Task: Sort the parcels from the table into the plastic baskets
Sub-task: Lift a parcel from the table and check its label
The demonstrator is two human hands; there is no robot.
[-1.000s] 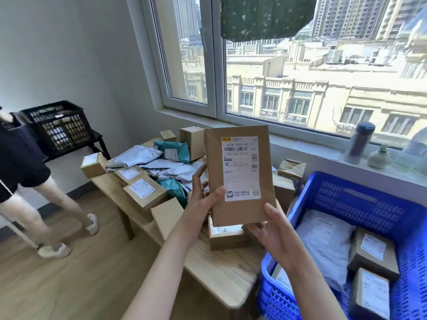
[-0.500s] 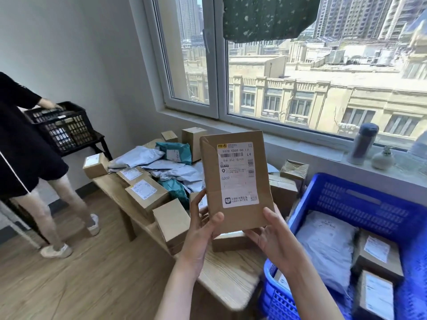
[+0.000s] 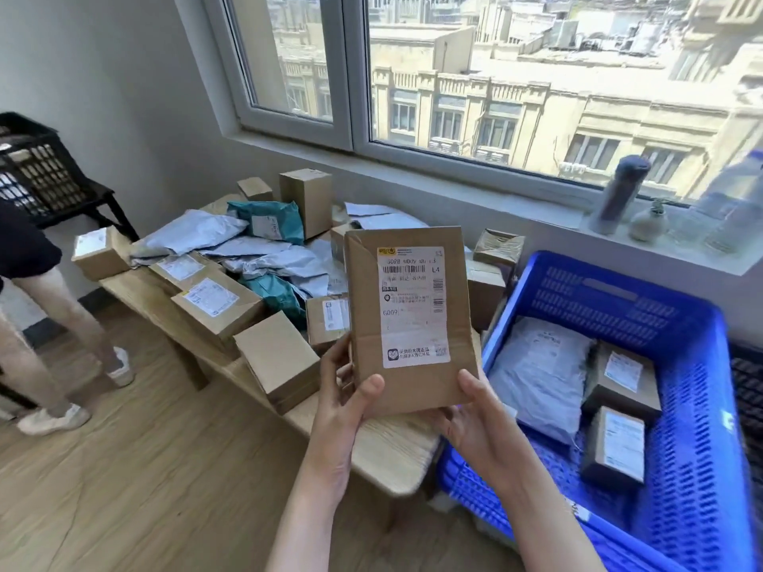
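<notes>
where fingers (image 3: 370,390) pinch its base, parcel (image 3: 408,324) stands upright.

Flat brown parcel (image 3: 408,319) held upright, label facing out, over wooden table (image 3: 388,456), beside blue basket (image 3: 598,299).

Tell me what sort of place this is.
Probably a small parcel-sorting room upstairs in a city building: a wooden table piled with labelled boxes and mail bags, a blue basket holding parcels, and a window over rooftops.

Left hand (image 3: 342,400), right hand (image 3: 475,423): pinch grips
</notes>
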